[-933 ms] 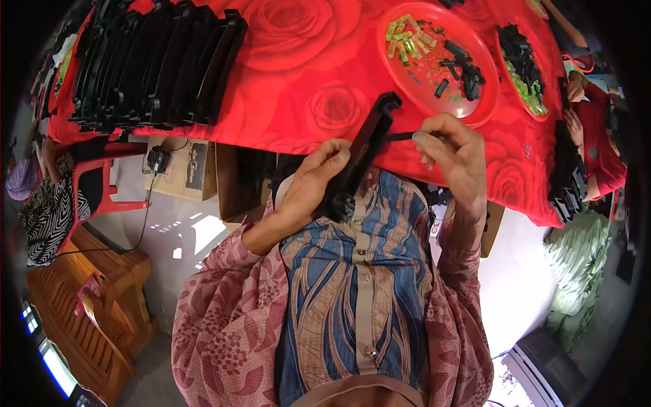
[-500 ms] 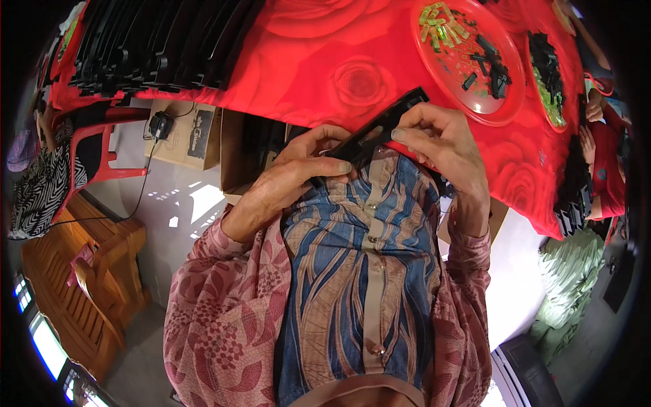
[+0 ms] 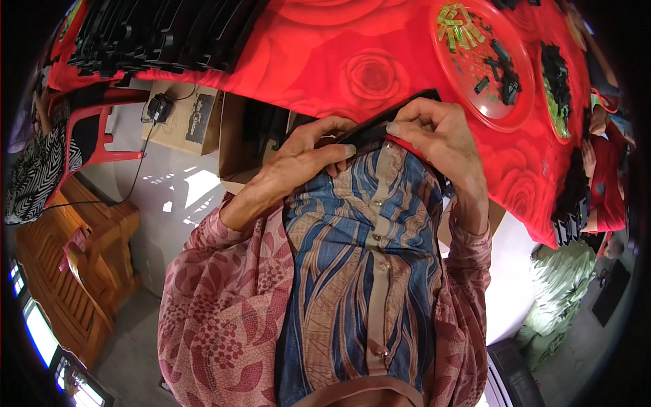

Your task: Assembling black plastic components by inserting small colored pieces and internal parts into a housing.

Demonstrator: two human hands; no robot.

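Note:
A long, narrow black plastic part (image 3: 376,125) lies slantwise between my two hands, over the table's near edge and close to my body. My left hand (image 3: 313,150) is closed on its lower left end, with the thumb along the near side. Toward the upper right end, my right hand (image 3: 439,139) pinches the part between thumb and bent fingers. Whether a smaller piece is also in the right fingertips is hidden. Beyond my right hand, a round red tray (image 3: 453,102) holds small yellow-green pieces (image 3: 461,27) and small black pieces (image 3: 505,74).
Many long black parts (image 3: 156,34) stand in a row at the far left of the red rose-patterned tablecloth (image 3: 305,61). A second tray (image 3: 557,88) sits at the right, near another person's hand (image 3: 588,159). Cardboard boxes (image 3: 183,122) and a red chair (image 3: 102,146) are at the left.
The black part has tipped so its inner side shows less. My right thumb has shifted slightly left along it. The tray and tablecloth appear farther right and lower as the view moved.

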